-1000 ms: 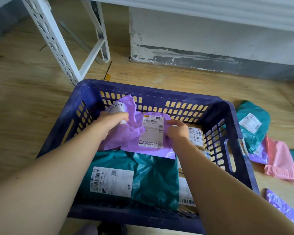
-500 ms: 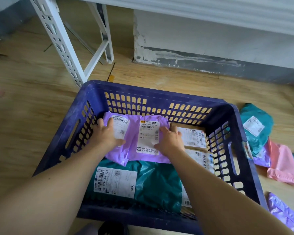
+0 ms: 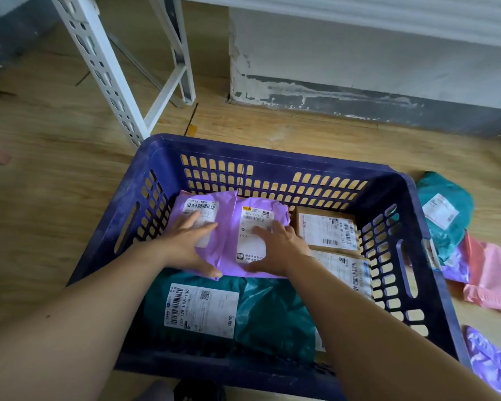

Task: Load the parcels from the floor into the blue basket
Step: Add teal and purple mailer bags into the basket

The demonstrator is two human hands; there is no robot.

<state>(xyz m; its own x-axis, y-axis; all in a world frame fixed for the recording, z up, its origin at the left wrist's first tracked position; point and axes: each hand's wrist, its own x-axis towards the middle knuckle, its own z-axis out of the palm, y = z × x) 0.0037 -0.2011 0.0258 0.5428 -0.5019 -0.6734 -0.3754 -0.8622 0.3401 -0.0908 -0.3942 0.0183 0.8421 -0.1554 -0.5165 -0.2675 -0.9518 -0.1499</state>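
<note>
The blue basket [image 3: 275, 157] stands on the wooden floor in front of me. Two purple parcels lie side by side at its back. My left hand [image 3: 190, 246] presses flat on the left purple parcel [image 3: 224, 206]. My right hand [image 3: 278, 248] lies flat on the right purple parcel [image 3: 278, 211]. A teal parcel [image 3: 272, 314] with a white label fills the near part of the basket. Two brown boxes [image 3: 324, 230] with labels sit along the right wall.
On the floor right of the basket lie a teal parcel [image 3: 443, 209], a pink parcel [image 3: 492, 279] and a purple parcel [image 3: 492, 363]. A white metal rack leg [image 3: 104, 70] stands behind the basket's left corner. A grey wall base [image 3: 359, 102] runs behind.
Both hands lowered the two purple parcels from above the basket down onto its back part and now lie flat on them.
</note>
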